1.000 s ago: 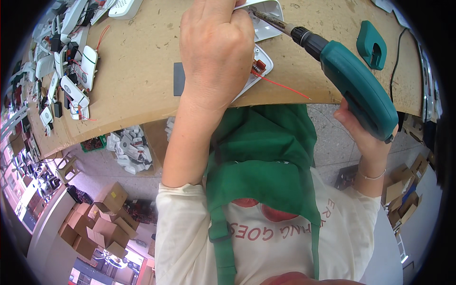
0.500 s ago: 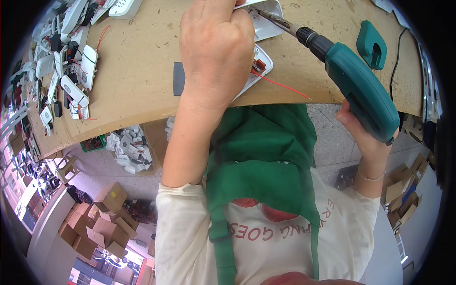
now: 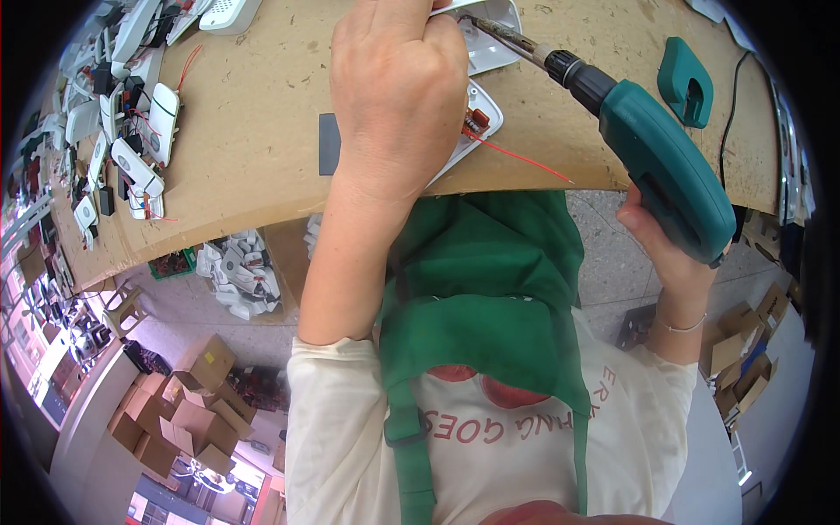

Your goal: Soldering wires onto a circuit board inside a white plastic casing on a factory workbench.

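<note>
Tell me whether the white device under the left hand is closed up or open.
Open. At the white device a small red circuit board and a red wire show past the left hand, uncovered.

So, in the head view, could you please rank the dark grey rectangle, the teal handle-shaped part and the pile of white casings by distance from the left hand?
From the left hand:
1. Dark grey rectangle, flat on the bench just to the hand's left.
2. Pile of white casings, along the bench's far left edge.
3. Teal handle-shaped part, far right, beyond the drill.
</note>
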The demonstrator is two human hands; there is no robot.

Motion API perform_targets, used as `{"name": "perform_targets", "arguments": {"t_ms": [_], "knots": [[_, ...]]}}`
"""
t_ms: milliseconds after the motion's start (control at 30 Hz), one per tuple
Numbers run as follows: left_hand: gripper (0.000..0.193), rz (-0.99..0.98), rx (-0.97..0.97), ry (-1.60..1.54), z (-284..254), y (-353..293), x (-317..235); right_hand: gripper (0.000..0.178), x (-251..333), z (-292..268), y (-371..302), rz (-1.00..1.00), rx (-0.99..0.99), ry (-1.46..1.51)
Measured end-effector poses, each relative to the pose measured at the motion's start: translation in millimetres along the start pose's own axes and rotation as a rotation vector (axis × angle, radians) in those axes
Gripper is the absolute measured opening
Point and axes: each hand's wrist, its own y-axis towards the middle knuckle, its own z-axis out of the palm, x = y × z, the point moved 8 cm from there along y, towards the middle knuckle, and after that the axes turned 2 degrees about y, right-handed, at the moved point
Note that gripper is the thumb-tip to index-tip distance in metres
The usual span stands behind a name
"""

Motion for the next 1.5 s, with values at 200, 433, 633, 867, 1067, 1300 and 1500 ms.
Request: {"name": "perform_targets", "arguments": {"t_ms": [200, 433, 633, 867, 1067, 1300, 1500], "knots": [[0.011, -0.03, -0.009, 0.012, 0, 0, 0, 0.048, 3, 1, 1, -0.046, 0.011, -0.011], [0.01, 0.028, -0.029, 0.01, 1, -3, 3, 0.043, 9, 3, 5, -0.109, 0.068, -0.042], [0.01, -0.026, -0.005, -0.006, 0, 0, -2, 0.044, 12, 2, 7, -0.134, 0.058, -0.101], [0.01, 0.028, -0.031, 0.032, -2, -1, -4, 0.044, 13, 0, 7, -0.122, 0.02, -0.101], [0.01, 0.017, -0.013, 0.053, 0, -1, -4, 0.044, 12, 1, 9, -0.091, 0.029, -0.078], [0.01, 0.046, -0.012, 0.06, 0, -1, -6, 0.046, 13, 2, 9, -0.1, 0.035, -0.095], [0.01, 0.029, -0.02, 0.054, 0, -2, -4, 0.045, 11, 0, 3, -0.095, 0.037, -0.078]]}}
